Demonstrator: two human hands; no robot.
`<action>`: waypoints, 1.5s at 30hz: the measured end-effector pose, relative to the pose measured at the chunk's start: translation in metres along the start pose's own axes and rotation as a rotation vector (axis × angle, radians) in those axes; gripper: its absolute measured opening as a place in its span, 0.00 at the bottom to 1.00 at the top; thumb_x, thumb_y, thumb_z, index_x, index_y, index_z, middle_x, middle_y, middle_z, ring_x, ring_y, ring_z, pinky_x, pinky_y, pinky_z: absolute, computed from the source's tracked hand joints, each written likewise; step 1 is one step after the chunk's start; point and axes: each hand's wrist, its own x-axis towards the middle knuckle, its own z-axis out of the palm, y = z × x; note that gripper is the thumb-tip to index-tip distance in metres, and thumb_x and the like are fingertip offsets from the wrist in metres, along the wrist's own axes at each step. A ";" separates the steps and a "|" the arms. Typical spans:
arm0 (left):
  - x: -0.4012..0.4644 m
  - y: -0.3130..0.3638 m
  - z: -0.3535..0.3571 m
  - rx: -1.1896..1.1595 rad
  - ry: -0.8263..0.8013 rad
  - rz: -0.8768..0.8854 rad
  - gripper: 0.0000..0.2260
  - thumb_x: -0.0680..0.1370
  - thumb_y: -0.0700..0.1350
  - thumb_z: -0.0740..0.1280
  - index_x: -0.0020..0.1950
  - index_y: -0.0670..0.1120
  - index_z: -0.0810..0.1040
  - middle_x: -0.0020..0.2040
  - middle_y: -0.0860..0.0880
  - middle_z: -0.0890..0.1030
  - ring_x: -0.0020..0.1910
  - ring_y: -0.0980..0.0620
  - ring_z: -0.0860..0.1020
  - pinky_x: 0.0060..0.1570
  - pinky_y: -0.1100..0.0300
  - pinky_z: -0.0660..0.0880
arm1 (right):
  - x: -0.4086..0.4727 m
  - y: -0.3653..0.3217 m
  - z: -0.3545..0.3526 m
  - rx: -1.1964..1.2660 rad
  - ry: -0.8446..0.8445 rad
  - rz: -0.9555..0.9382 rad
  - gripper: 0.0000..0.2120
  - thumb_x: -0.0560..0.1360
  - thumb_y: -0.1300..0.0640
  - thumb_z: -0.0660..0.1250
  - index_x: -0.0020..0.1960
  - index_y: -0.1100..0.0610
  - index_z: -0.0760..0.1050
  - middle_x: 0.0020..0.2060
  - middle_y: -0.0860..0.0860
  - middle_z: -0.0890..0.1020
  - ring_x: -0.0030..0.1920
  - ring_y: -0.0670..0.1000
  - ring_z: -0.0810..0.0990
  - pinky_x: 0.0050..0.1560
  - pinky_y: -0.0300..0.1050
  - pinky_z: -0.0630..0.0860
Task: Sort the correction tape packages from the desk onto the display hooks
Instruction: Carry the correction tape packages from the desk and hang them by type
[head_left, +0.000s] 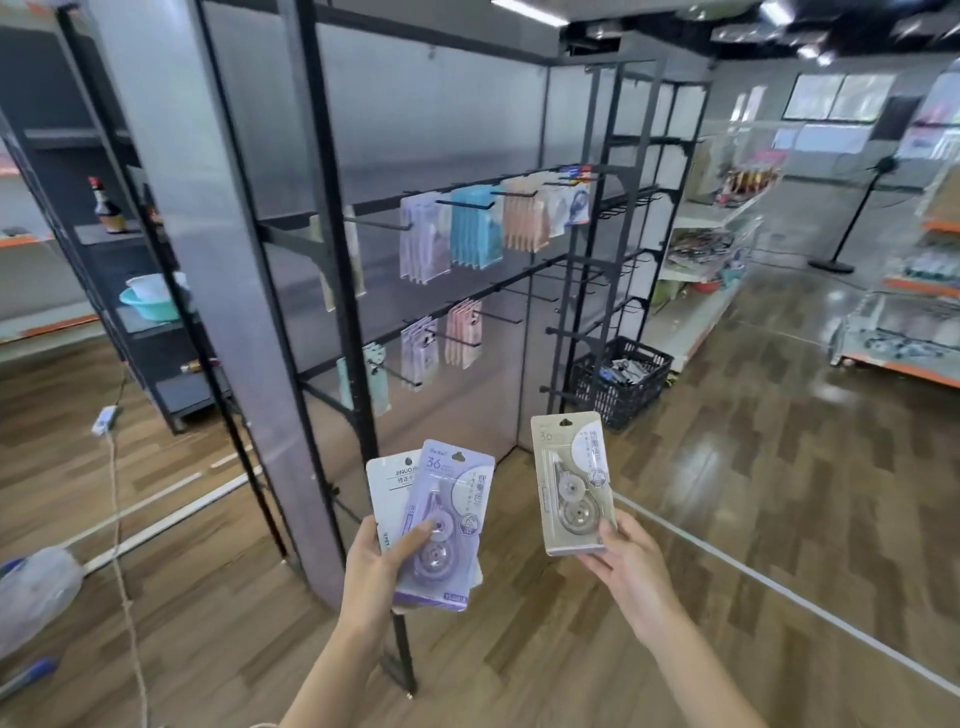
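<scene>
**Both hands loaded, standing off from the rack**

Left hand (375, 564) holds a small fan of packages: purple package (442, 525) on top, white package (388, 491) behind it, possibly more underneath, can't tell. Thumb pressed across the purple blister, fingers curled behind the stack. Reads as a supply stack held for feeding.

Right hand (621, 553) pinches the beige package (571, 483) alone at its bottom right corner, thumb on the front, fingers behind. Corner grip leaves the top hang hole clear, likely so it can slide straight onto a hook.

Orientation: beige package upright, long axis near vertical, hang hole up, printed face toward the camera. Purple package also face-on and hole up, long axis tilted, top leaning right. White one leans slightly left.

Display rack (467, 249) is ahead, well apart from both hands. Upper rail carries hung rows: purple row (423, 244), blue row (475, 234), peach row (524, 218). A beige-looking pack (353, 260) hangs at the left end of that rail, probable target for the right hand. Lower rail has fewer packs and bare hooks.

Black basket (621, 382) sits on the floor by the rack's right end.
</scene>
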 end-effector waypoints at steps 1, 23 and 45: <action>0.008 -0.001 0.018 0.000 -0.006 0.001 0.28 0.61 0.49 0.79 0.57 0.42 0.76 0.50 0.45 0.85 0.46 0.42 0.85 0.35 0.52 0.78 | 0.011 -0.008 -0.014 -0.004 0.006 -0.005 0.10 0.82 0.63 0.57 0.56 0.57 0.76 0.52 0.55 0.84 0.54 0.54 0.83 0.53 0.48 0.77; 0.209 0.040 0.153 -0.085 0.169 0.110 0.23 0.64 0.50 0.76 0.55 0.45 0.76 0.48 0.49 0.85 0.41 0.48 0.84 0.33 0.52 0.78 | 0.256 -0.126 -0.016 -0.032 -0.253 0.001 0.11 0.81 0.65 0.57 0.60 0.64 0.74 0.55 0.62 0.81 0.55 0.58 0.82 0.54 0.53 0.78; 0.208 0.037 0.139 -0.194 0.680 0.243 0.20 0.67 0.41 0.78 0.56 0.43 0.76 0.49 0.43 0.85 0.45 0.43 0.84 0.48 0.47 0.80 | 0.315 -0.180 0.148 -0.114 -1.080 0.027 0.08 0.78 0.63 0.62 0.56 0.61 0.77 0.49 0.56 0.84 0.50 0.54 0.82 0.56 0.54 0.78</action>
